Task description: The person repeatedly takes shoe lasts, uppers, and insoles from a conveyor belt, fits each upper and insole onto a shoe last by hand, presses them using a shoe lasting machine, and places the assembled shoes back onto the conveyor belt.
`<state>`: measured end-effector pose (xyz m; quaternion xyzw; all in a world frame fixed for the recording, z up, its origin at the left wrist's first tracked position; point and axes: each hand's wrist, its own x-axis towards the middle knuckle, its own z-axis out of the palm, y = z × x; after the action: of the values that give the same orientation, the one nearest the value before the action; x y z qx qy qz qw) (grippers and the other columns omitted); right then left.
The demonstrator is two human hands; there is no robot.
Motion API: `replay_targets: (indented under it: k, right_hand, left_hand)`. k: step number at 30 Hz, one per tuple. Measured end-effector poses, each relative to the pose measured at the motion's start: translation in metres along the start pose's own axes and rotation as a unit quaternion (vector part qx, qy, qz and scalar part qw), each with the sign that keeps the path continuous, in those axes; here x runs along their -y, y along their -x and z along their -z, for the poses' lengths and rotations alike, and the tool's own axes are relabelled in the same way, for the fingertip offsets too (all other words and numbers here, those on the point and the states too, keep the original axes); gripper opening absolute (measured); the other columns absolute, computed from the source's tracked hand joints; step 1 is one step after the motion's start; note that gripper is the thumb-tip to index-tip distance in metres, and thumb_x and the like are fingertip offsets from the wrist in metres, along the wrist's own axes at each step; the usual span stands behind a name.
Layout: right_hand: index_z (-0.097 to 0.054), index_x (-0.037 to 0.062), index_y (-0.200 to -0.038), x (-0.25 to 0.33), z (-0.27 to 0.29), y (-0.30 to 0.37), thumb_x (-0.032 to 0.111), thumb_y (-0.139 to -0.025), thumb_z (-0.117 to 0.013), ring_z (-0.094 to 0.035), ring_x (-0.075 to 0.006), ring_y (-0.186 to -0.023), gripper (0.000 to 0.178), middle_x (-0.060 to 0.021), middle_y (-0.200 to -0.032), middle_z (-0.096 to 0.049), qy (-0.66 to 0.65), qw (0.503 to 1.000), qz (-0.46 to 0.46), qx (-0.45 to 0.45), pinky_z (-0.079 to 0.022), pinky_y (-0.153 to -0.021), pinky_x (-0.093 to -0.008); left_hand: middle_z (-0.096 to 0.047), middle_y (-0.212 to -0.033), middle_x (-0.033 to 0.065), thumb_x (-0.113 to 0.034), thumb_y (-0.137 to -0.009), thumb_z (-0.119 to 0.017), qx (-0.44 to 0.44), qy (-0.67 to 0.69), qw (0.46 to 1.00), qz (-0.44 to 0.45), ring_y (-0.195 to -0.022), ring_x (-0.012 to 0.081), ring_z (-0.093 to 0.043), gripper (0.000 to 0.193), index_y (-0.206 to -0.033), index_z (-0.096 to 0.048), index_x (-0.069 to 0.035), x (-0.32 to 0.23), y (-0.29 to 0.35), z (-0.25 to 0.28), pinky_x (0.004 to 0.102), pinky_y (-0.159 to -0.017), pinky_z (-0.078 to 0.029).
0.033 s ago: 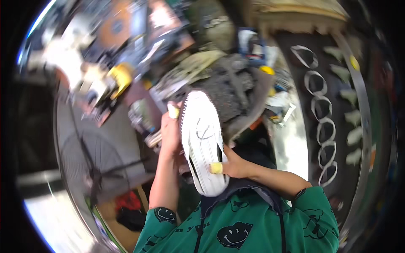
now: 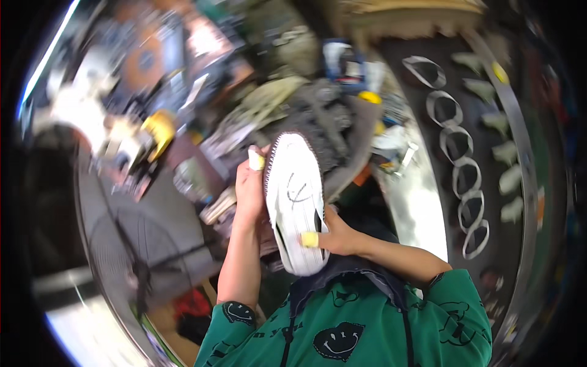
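A white shoe [image 2: 298, 214] is held between my two hands, its rounded end pointing away from me. Zigzag stitching runs along its dark edge, and a dark curved mark shows on its white face. My left hand [image 2: 249, 189] is closed on the far left edge, most of its fingers hidden behind the shoe. Yellow tape wraps a digit there. Lower on the right side, my right hand [image 2: 337, 235] grips the near end, with its yellow-taped thumb pressed on the white face.
Beyond the shoe lies a cluttered, blurred workbench with a dark machine part [image 2: 318, 125]. A dark conveyor belt [image 2: 416, 92] on the right carries several white rings [image 2: 457, 144] and pale shoe-shaped pieces [image 2: 510, 179]. A standing fan [image 2: 140, 269] is at the left.
The background has shifted left in the view. The near end of the shoe appears slightly higher in the picture, and both hands keep their hold on it.
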<state>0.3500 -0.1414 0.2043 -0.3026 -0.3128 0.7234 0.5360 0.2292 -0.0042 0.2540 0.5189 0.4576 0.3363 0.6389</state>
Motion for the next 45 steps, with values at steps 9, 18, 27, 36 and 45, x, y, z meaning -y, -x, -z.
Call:
replay_targets:
  k: [9,18,27,36,45]
  right_hand:
    - [-0.016,0.0002,-0.146,-0.03,0.164,0.235,0.027,-0.073,-0.076,-0.037,-0.0273,-0.132,0.099,-0.0189,-0.141,-0.037,0.168,0.861,0.149,-0.456,-0.029,-0.11,-0.0392]
    - [-0.058,-0.0045,-0.104,-0.16,0.268,0.471,0.01,-0.083,-0.065,-0.065,-0.0289,-0.083,0.027,-0.0179,-0.091,-0.066,0.015,0.376,0.011,-0.926,-0.051,-0.074,-0.0375]
    - [-0.061,-0.0014,-0.1,-0.161,0.336,0.547,0.021,-0.075,-0.074,-0.057,-0.0364,-0.096,0.036,-0.0188,-0.097,-0.062,0.19,0.43,-0.145,-0.87,-0.044,-0.089,-0.0421]
    - [-0.062,0.0034,-0.079,-0.192,0.346,0.543,0.003,-0.073,-0.056,-0.057,-0.033,-0.086,0.008,-0.0146,-0.081,-0.063,0.24,0.453,-0.181,-0.839,-0.041,-0.085,-0.043]
    - [-0.06,-0.002,-0.092,-0.099,0.272,0.534,-0.005,-0.071,-0.054,-0.057,-0.0368,-0.085,0.022,-0.0199,-0.087,-0.062,0.289,0.479,-0.078,-0.825,-0.043,-0.08,-0.0447]
  left_hand:
    - [-0.069,-0.093,0.0046,-0.01,-0.082,-0.071,0.514,-0.104,0.848,0.068,-0.082,0.0087,-0.061,0.03,-0.107,-0.065,0.004,0.118,-0.001,-0.337,0.0237,-0.074,-0.049]
    - [-0.065,-0.111,0.0143,-0.003,-0.084,-0.067,0.596,-0.091,0.792,0.098,-0.098,0.015,-0.062,0.042,-0.121,-0.054,0.011,0.301,0.172,-0.642,0.0255,-0.086,-0.049]
    - [-0.067,-0.099,0.019,-0.015,-0.075,-0.072,0.616,-0.462,0.629,-0.105,-0.081,0.0378,-0.066,0.051,-0.118,-0.055,0.007,0.455,0.216,-0.873,0.0402,-0.075,-0.054]
    - [-0.056,-0.12,0.0275,-0.006,-0.079,-0.065,0.613,-0.419,0.64,-0.196,-0.11,0.0429,-0.055,0.07,-0.14,-0.032,0.001,0.491,0.204,-0.863,0.0441,-0.094,-0.044]
    - [-0.059,-0.122,0.0215,-0.003,-0.08,-0.064,0.607,-0.36,0.683,-0.19,-0.113,0.0348,-0.057,0.057,-0.135,-0.046,-0.003,0.464,0.134,-0.705,0.037,-0.097,-0.043]
